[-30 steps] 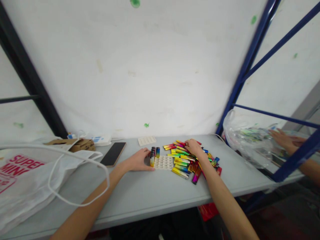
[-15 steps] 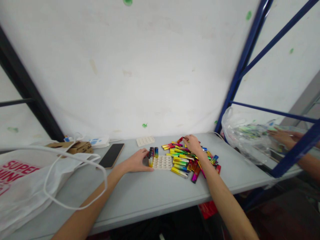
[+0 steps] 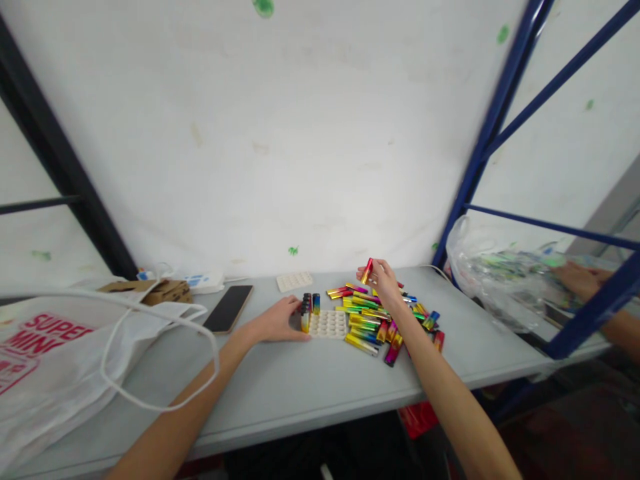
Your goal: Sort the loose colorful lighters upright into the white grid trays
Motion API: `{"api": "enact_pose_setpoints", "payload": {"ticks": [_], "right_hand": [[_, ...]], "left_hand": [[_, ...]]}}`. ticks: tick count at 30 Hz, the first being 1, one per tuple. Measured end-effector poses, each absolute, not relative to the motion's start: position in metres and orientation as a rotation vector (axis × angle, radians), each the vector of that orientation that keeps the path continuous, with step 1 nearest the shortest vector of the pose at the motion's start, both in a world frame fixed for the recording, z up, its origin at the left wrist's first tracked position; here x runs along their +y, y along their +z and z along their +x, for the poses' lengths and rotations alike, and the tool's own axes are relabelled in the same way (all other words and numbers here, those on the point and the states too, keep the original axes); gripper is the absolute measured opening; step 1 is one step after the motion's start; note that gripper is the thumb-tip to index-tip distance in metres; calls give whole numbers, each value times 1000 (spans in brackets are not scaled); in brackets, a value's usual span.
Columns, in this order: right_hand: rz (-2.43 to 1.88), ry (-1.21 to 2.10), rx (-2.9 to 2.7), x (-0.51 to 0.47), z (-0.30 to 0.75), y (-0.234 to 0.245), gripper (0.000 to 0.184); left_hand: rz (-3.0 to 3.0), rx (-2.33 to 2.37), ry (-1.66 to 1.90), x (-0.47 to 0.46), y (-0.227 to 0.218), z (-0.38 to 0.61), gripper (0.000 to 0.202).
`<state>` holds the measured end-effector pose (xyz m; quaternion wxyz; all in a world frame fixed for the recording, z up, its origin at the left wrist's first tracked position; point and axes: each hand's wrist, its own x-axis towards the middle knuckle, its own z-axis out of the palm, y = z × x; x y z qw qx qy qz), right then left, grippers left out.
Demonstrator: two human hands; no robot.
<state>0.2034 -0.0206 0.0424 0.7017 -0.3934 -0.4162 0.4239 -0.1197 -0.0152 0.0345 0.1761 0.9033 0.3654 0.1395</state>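
Note:
My right hand (image 3: 385,283) pinches a shiny red and yellow lighter (image 3: 367,270), raised above a loose pile of metallic coloured lighters (image 3: 365,322). On the left, my left hand (image 3: 281,321) curves round the left end of a white tray (image 3: 329,325) with rows of holes, thumb at the front and fingers behind. A row of upright lighters (image 3: 305,315) fills the tray's left column, black tops up. Beside them stands a blue-toned lighter (image 3: 316,304) at the back of the second column. The rest of the tray's holes show bare.
Behind lies a second white holed tray (image 3: 295,281). A phone (image 3: 229,309), a cardboard box (image 3: 160,291) and a white plastic bag (image 3: 65,360) with a looped cable (image 3: 160,407) are at left. Right, beyond a blue frame (image 3: 475,167), another person's hand (image 3: 577,279) is near clear plastic bags.
My right hand has lifted a red and yellow lighter up from the far side of the pile. My left hand stays at the tray. The view has shifted slightly.

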Motion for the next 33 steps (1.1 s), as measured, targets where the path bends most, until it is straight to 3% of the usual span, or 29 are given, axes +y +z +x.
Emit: {"api": "enact_pose_setpoints", "payload": {"ticks": [7, 11, 18, 27, 33], "right_hand": [[-803, 1221, -1197, -36, 137, 81, 50], [-869, 1298, -1304, -37, 107, 74, 49], [-1219, 1103, -1312, -32, 103, 32, 49], [-1218, 1162, -1280, -34, 103, 31, 48], [-1230, 958, -1405, -32, 106, 25, 51]], "left_hand": [[2564, 1009, 425, -13, 28, -121, 74], [2588, 1005, 438, -12, 26, -121, 73], [2605, 1005, 423, -13, 27, -120, 73], [2587, 1008, 431, -15, 30, -119, 70], [2605, 1007, 414, -11, 27, -121, 73]]}}
